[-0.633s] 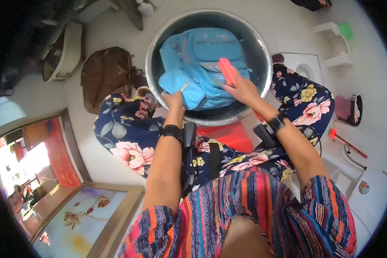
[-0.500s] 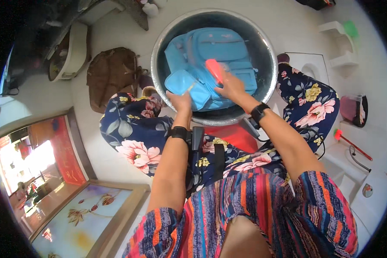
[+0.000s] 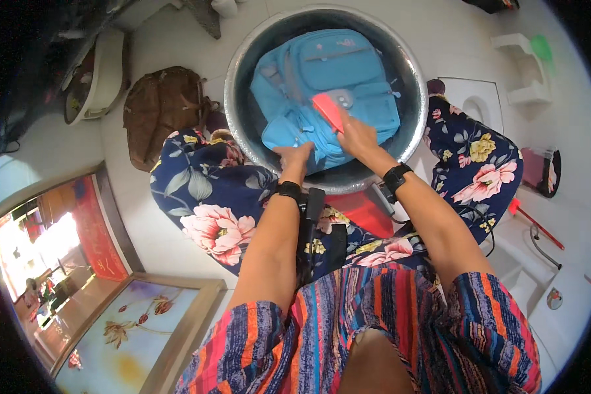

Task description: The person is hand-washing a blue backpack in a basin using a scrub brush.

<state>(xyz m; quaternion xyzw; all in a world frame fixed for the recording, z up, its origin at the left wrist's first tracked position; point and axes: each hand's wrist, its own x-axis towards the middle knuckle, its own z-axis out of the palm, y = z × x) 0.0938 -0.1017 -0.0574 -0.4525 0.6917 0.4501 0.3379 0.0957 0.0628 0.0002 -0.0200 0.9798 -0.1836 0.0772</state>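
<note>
Inside the wide metal basin, a light blue backpack lies with its pocketed side up, taking up most of the space. Someone in dark floral trousers sits before the basin, legs spread to either side of it. Over the basin's middle, the right hand has its fingers closed round a red block, held slanting against the backpack's front. At the basin's near left part, the left hand touches the backpack's lower edge; its fingertips are partly lost against the fabric, so I can't tell whether it pinches the cloth or merely rests there. A dark band circles each wrist. Left of the basin a brown bag lies on the floor, and a framed flower picture is well apart from the basin, toward the person's lower left. Right of the basin are a squat toilet and, beyond it, a white corner shelf.
</note>
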